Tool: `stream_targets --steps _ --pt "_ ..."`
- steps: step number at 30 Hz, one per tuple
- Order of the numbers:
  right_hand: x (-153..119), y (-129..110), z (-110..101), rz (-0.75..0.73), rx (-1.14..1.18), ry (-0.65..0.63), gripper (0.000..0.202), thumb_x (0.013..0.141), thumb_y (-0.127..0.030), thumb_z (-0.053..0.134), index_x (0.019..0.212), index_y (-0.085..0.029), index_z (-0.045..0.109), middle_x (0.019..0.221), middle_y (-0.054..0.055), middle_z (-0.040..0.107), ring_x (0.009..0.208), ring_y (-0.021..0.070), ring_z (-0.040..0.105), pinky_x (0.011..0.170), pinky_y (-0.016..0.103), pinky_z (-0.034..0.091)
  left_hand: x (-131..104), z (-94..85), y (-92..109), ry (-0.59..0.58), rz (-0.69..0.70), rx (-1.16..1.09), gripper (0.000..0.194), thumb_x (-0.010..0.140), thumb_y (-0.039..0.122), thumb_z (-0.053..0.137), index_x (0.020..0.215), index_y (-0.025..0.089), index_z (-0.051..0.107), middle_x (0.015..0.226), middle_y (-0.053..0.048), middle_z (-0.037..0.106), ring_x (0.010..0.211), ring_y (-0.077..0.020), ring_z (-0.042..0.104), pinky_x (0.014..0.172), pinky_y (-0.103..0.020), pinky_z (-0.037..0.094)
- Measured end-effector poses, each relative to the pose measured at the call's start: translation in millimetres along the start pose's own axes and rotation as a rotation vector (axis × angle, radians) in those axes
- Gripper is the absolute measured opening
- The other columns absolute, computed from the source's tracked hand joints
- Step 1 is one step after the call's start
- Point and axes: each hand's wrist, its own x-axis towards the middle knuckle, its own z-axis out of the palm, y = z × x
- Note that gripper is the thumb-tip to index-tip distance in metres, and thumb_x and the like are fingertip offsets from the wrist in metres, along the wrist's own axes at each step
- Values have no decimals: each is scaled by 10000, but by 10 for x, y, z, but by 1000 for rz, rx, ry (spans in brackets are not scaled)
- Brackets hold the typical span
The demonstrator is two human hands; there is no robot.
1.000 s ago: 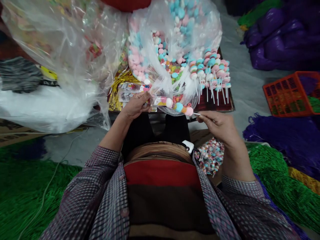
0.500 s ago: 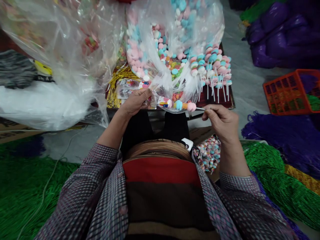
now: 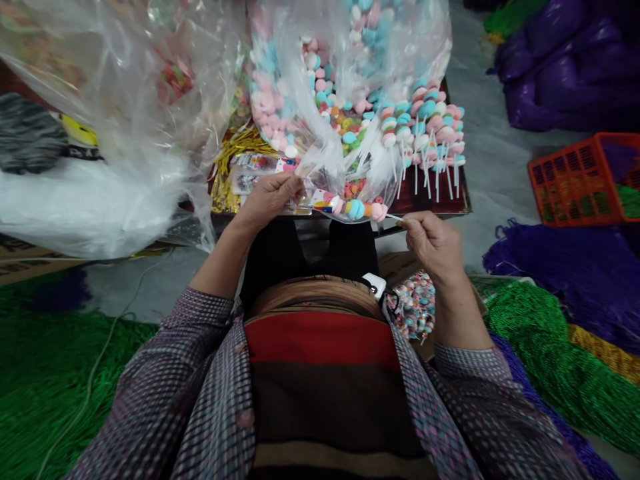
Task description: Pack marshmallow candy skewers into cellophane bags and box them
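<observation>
My right hand (image 3: 433, 245) pinches the white stick of a candy skewer (image 3: 356, 210), which lies almost level with pink, blue and orange pieces threaded on it. The skewer's far end is inside a small clear printed wrapper (image 3: 323, 200). At the wrapper's other end, my left hand (image 3: 270, 196) grips the plastic between thumb and fingers. Beside that hand lies a stack of flat clear wrappers (image 3: 244, 175) on the table. More candy skewers (image 3: 440, 130) rest at the table's right, their sticks pointing toward me.
Large clear bags of candy (image 3: 320, 87) cover the table's middle. Gold twist ties (image 3: 230, 167) lie at its left. A bulky clear bag (image 3: 125, 133) stands further left. Wrapped candies (image 3: 413, 303) fill a box beside my lap. An orange crate (image 3: 575, 180) and green cords (image 3: 540, 347) are at right.
My right hand has shifted slightly left and down, and the skewer has moved left with it, now tilting down toward the stick. Both hands keep their grips.
</observation>
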Motion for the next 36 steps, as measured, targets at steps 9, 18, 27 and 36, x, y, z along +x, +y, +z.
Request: stream_targets --steps 9,18,27,36 --pt "0 -51 36 108 167 2 276 966 -476 617 820 -249 671 711 -12 707 671 136 659 706 296 536 -34 -36 66 6 156 208 568 887 697 538 603 204 536 581 14 451 592 -123 401 607 -274 350" --pt "-20 -8 165 243 424 -8 263 874 -491 735 855 -234 686 760 -6 746 704 138 701 745 314 582 -53 -41 15 54 133 204 527 917 639 563 625 201 582 591 14 497 617 -129 442 618 -268 361" --pt "22 -41 189 241 367 -10 244 888 -455 706 813 -224 688 654 -36 653 620 111 617 671 282 535 -74 -19 77 18 135 191 393 934 446 584 637 190 597 607 25 505 620 -113 443 637 -253 384" --pt "7 -102 268 277 369 -116 457 928 -646 596 790 -221 690 475 -76 502 435 74 468 477 226 365 -57 11 99 -6 78 144 331 901 378 649 632 189 609 608 23 522 632 -112 456 663 -271 420"
